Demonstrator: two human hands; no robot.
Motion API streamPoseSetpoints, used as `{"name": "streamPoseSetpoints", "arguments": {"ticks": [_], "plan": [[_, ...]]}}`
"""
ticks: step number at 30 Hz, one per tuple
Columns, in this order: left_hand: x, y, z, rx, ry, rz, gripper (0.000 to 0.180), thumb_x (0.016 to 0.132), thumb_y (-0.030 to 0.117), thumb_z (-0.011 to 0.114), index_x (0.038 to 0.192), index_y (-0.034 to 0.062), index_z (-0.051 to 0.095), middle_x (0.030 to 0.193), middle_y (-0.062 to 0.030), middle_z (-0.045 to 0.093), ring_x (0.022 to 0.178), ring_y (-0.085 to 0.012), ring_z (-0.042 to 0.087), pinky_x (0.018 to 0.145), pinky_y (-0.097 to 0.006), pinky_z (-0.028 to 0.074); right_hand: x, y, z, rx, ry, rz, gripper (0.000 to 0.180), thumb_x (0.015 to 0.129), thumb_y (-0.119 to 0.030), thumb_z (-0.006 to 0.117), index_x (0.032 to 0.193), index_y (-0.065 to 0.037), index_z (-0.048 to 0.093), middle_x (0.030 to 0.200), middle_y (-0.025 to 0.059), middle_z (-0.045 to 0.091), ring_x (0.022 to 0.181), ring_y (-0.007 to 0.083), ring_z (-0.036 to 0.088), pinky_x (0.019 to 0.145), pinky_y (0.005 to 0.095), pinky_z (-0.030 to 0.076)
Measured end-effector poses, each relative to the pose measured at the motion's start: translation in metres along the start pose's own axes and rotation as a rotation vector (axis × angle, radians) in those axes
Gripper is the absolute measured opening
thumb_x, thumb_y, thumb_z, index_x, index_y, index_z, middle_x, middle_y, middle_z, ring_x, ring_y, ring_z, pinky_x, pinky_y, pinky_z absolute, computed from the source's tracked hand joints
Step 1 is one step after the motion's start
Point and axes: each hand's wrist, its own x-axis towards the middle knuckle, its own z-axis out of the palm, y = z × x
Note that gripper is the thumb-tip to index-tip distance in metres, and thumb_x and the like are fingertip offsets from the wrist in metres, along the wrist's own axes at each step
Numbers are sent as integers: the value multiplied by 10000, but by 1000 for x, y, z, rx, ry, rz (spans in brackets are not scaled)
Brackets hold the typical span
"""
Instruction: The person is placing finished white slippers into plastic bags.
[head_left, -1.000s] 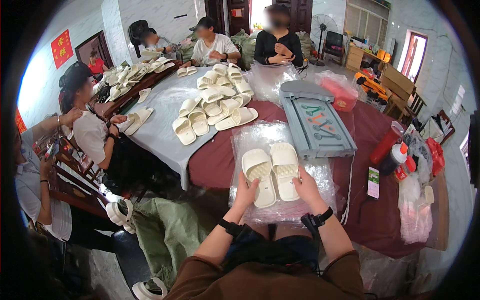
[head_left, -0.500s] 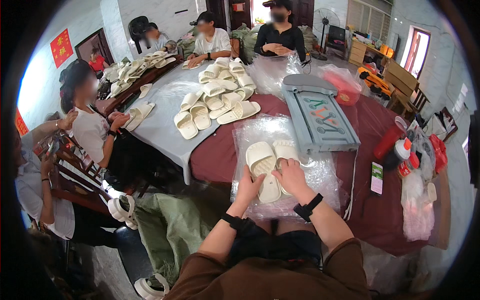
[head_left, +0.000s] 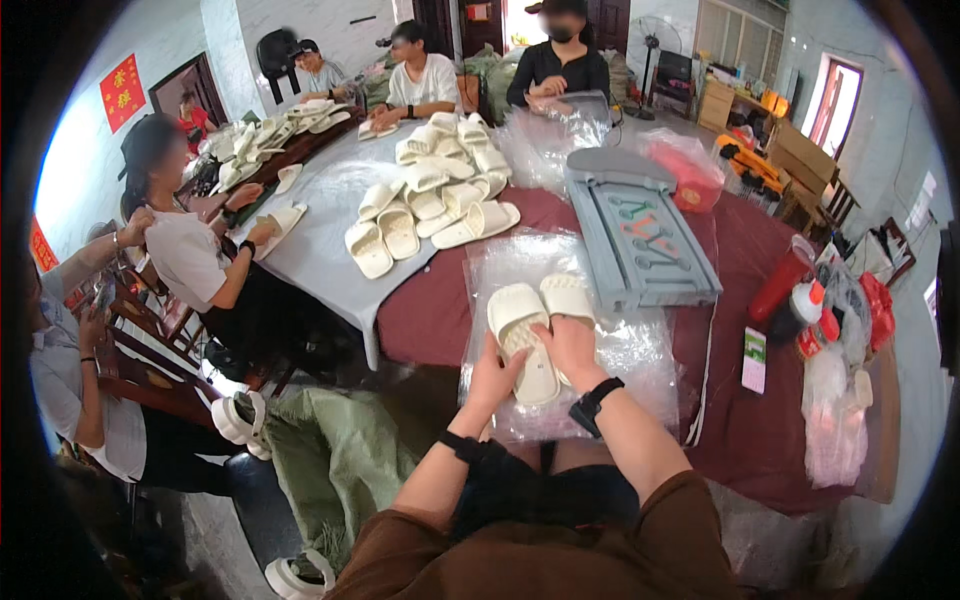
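Observation:
A pair of cream slide slippers lies side by side before me, toes pointing away, on a stack of clear plastic bags (head_left: 635, 385). At the outer edge of the left slipper (head_left: 517, 305) my left hand (head_left: 492, 372) is closed, its thumb over the footbed. My right hand (head_left: 570, 348) lies across the right slipper (head_left: 566, 297), gripping it, and its thumb reaches onto the left slipper. The right hand covers much of the right slipper's footbed, and the fingertips beneath are hidden.
Beyond the bags stand a grey plastic board-like case (head_left: 640, 235) and a slipper pile (head_left: 440, 180). At right are a phone (head_left: 753, 360), a red cylinder (head_left: 782, 280) and a bottle (head_left: 800, 305). A green sack (head_left: 335, 460) stands left of me; several people sit around the table.
My right hand has shifted slightly left and toward me, its thumb now further over the left slipper. Both slippers have moved a little left. At left, a person's hands have moved over a slipper.

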Motion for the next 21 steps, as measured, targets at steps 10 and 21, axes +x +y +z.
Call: {"name": "streamPoseSetpoints", "arguments": {"ticks": [10, 21], "plan": [[-19, 31, -14, 74, -233, -163, 521, 969, 315, 584, 1394, 46, 446, 934, -147, 663, 782, -254, 650, 706, -374, 532, -6, 5, -81, 421, 319, 164, 376, 901, -275, 694, 713, 26, 570, 666, 214, 574, 595, 378, 542, 568, 435, 424], [-9, 32, -21, 659, -580, 499, 679, 815, 477, 719, 1421, 244, 521, 1548, -146, 377, 1427, -418, 316, 1134, -502, 311, -100, 58, -160, 708, 512, 311, 219, 978, -141, 603, 926, 69, 636, 781, 32, 642, 753, 75, 529, 662, 281, 443]]}}
